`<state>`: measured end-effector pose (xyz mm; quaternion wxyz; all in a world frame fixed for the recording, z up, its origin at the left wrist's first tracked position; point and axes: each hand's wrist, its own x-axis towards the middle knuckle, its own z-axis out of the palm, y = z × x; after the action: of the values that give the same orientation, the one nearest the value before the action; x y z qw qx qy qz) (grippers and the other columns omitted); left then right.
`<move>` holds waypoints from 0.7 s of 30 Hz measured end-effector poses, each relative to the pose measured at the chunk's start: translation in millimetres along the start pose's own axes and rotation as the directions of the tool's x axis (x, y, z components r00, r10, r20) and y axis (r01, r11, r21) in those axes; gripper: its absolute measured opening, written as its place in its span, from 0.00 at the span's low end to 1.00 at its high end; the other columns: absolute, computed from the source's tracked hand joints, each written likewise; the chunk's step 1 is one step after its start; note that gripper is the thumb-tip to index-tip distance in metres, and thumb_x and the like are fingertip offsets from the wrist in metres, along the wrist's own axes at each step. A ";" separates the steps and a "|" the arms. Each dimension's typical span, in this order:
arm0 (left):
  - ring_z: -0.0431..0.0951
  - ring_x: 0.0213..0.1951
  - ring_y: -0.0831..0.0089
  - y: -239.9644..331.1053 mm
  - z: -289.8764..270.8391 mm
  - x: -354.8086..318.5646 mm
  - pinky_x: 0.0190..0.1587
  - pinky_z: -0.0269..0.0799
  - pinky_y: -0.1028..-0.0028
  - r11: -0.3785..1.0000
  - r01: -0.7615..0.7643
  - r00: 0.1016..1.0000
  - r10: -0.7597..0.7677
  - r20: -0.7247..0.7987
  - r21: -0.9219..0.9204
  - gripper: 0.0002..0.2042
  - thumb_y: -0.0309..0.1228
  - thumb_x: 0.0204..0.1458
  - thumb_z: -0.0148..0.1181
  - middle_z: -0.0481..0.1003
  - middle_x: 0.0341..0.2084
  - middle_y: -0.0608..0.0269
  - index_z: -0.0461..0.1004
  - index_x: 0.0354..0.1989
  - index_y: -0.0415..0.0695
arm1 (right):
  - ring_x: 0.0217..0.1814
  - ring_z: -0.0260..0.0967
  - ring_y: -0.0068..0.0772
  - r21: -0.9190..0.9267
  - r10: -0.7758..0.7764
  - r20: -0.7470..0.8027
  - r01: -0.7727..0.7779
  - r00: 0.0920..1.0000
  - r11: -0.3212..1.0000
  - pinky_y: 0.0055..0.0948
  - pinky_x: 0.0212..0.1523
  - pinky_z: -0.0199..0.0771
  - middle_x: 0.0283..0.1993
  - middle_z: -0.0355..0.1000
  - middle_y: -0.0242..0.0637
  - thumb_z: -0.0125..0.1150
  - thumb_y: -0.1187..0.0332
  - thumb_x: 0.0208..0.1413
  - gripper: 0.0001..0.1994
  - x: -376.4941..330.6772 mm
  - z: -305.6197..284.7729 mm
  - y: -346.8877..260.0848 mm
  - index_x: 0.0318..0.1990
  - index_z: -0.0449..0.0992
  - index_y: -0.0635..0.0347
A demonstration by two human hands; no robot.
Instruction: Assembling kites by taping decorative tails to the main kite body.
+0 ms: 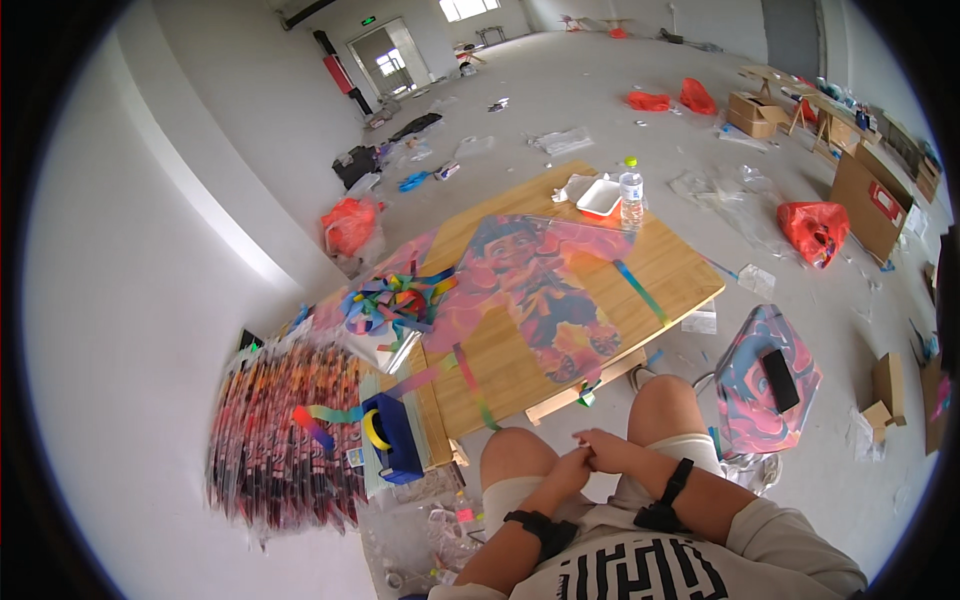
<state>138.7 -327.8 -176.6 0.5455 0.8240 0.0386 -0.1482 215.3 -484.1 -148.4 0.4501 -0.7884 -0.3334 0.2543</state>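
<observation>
My left hand [572, 470] and my right hand [605, 452] meet above my lap, between my knees. Both look closed, the right fingers bent against the left hand. Anything between them is hidden or too small to name. Just beyond them stands a wooden table [490, 385]. On it lies a flat printed sheet [535, 290] with a cartoon figure in pink, orange and dark tones. Rainbow ribbon strips cross the table edge, one on the right [640, 290] and one near the front [472, 385]. A heap of coloured ribbons [395, 300] lies at the table's left.
A blue tape dispenser [400, 450] with yellow tape stands at the table's left corner, beside many plastic-wrapped printed pieces [285, 430]. A water bottle [631, 195] and white tray [600, 198] sit at the far end. A printed seat [765, 390] bearing a black phone [779, 380] is to my right.
</observation>
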 end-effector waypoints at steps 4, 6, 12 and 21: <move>0.78 0.48 0.65 31.8 -27.9 12.6 0.49 0.74 0.66 0.847 0.204 0.957 -0.278 -0.083 -0.491 0.20 0.27 0.59 0.52 0.75 0.52 0.55 0.69 0.60 0.37 | 0.45 0.76 0.29 0.338 0.076 -0.398 0.069 0.914 0.939 0.28 0.46 0.77 0.42 0.76 0.39 0.52 0.78 0.60 0.19 1.9 -30.9 -28.8 0.59 0.70 0.60; 0.75 0.52 0.64 40.2 -34.1 26.1 0.52 0.72 0.66 0.859 0.189 0.943 -0.293 -0.156 -0.475 0.24 0.29 0.59 0.55 0.72 0.55 0.54 0.65 0.64 0.37 | 0.43 0.76 0.27 0.580 0.235 -0.333 0.001 0.913 0.815 0.27 0.44 0.76 0.41 0.76 0.37 0.49 0.79 0.62 0.16 3.2 -43.3 -21.1 0.55 0.71 0.59; 0.68 0.59 0.64 65.0 -24.7 87.4 0.58 0.65 0.68 0.919 0.151 0.948 -0.239 -0.211 -0.364 0.32 0.36 0.59 0.61 0.68 0.60 0.49 0.60 0.69 0.36 | 0.34 0.70 0.24 0.881 0.442 -0.340 0.118 0.830 0.457 0.24 0.36 0.70 0.36 0.73 0.32 0.46 0.77 0.63 0.09 -4.4 -70.5 -22.4 0.45 0.73 0.57; 0.71 0.55 0.75 88.4 -10.5 109.4 0.52 0.65 0.72 0.885 0.172 0.982 -0.187 0.008 -0.433 0.20 0.41 0.61 0.60 0.76 0.52 0.63 0.72 0.58 0.44 | 0.31 0.66 0.29 0.800 0.488 -0.589 0.553 0.645 0.234 0.27 0.35 0.66 0.33 0.70 0.36 0.50 0.73 0.63 0.07 -12.5 -98.5 -11.5 0.45 0.72 0.60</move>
<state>265.0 -364.5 -125.8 0.6977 0.6779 0.1557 -0.1717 272.8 -542.4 -91.2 0.9326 -0.3435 0.1060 0.0320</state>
